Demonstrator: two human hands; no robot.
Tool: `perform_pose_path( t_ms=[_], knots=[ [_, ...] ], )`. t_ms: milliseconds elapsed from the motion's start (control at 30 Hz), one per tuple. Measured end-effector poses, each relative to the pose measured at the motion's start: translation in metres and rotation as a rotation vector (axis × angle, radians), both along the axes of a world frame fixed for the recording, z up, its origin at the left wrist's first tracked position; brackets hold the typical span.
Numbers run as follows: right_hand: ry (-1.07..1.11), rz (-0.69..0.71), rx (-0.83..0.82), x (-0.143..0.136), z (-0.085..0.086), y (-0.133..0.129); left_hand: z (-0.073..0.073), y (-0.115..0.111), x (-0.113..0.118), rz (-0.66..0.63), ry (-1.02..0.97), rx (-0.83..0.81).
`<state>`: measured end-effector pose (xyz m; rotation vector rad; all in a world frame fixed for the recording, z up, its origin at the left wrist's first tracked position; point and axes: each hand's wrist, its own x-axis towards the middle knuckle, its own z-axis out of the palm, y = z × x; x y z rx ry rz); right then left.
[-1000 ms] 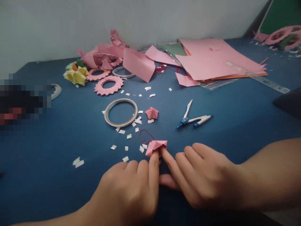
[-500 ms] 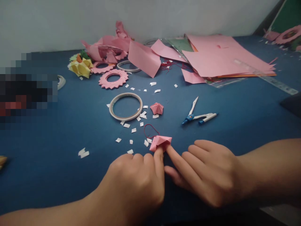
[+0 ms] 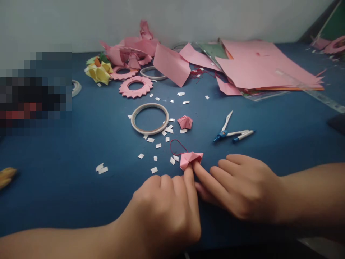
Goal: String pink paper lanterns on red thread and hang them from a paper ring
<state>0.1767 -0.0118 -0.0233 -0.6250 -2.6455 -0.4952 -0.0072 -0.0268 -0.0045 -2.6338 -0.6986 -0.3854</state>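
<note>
Blue table [image 3: 67,201]: layout left as it was over the last second; viewpoint shifted only, so everything is seen further right in frame
Pink sheets [image 3: 250,70]: stacked at the far right; touched by neither hand
Left hand [image 3: 167,208]: index extended, other fingers curled; fingertip kept pressed at the near side of the folded pink piece; thumb hidden, so pinch or plain press cannot be told
Right hand [image 3: 242,187]: index kept at the near opening, close beside the left index; other fingers bent; thumb now drawn in nearer the left index; grip at the tip cannot be told
Tape ring [image 3: 150,132]: laid flat beyond the hands, left of the piece
Compass [image 3: 222,134]: laid opened, to the right
Yellow object [image 3: 7,177]: brought into view at the left edge, cut off; identity cannot be told
Folded pink piece [image 3: 191,157]: seemingly rested on the table at both fingertips; place barely changed; work judged to be held at a pressing stage, no release made
Pleated pink star [image 3: 185,122]: set just beyond it; untouched
Red thread loop [image 3: 178,140]: run out from the piece's far left side
White scraps [image 3: 172,160]: scattered mostly left; undisturbed
</note>
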Motion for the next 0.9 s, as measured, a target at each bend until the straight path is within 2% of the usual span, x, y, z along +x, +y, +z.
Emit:
perform_pose_path(
  t_ms=[233,533,733,900],
  knots=[
    [0.036,0.061,-0.01,0.0008,-0.0014,0.0029,-0.005,0.0024,-0.0013,0.027,-0.015,-0.05],
    [0.133,0.138,0.07,0.0022,-0.0006,0.0042,-0.0026,0.008,-0.0017,0.028,-0.039,-0.117],
    [0.148,-0.007,-0.133,-0.0008,-0.0052,0.0043,-0.0014,0.0052,-0.0028,0.03,-0.019,-0.072],
    [0.148,-0.047,-0.145,-0.0025,-0.0061,0.0056,-0.0022,0.0007,-0.0019,0.045,-0.02,-0.035]
  ],
)
